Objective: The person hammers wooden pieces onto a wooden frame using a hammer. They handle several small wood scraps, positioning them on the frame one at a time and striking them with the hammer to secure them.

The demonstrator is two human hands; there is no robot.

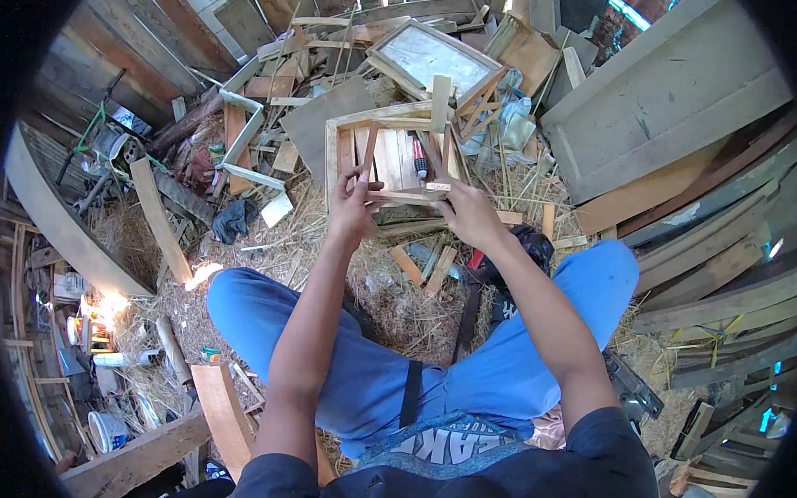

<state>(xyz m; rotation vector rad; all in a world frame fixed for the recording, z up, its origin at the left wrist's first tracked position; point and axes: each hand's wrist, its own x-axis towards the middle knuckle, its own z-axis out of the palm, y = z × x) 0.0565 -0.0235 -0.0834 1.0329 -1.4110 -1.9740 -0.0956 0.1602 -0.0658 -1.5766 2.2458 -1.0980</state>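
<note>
Between my two hands is a small frame of narrow wooden strips (403, 197), held above a shallow wooden box (331, 156) with a slatted bottom. My left hand (353, 207) has its fingers closed around the frame's near left corner. At the near right corner, my right hand (469, 213) grips the same frame. A short flat wood piece (441, 103) sticks up at the frame's far right. Inside the box lies a red and black handled tool (420, 163), its exact kind unclear. Small wood offcuts (440, 271) rest on the straw just nearer to me.
Scrap wood is heaped beyond the box, with a framed pale panel (436, 59) on it. A large grey board (665, 90) leans at the right above stacked planks (724, 264). Curved planks (68, 217) stand at left. A dark cloth (233, 221) lies on the straw.
</note>
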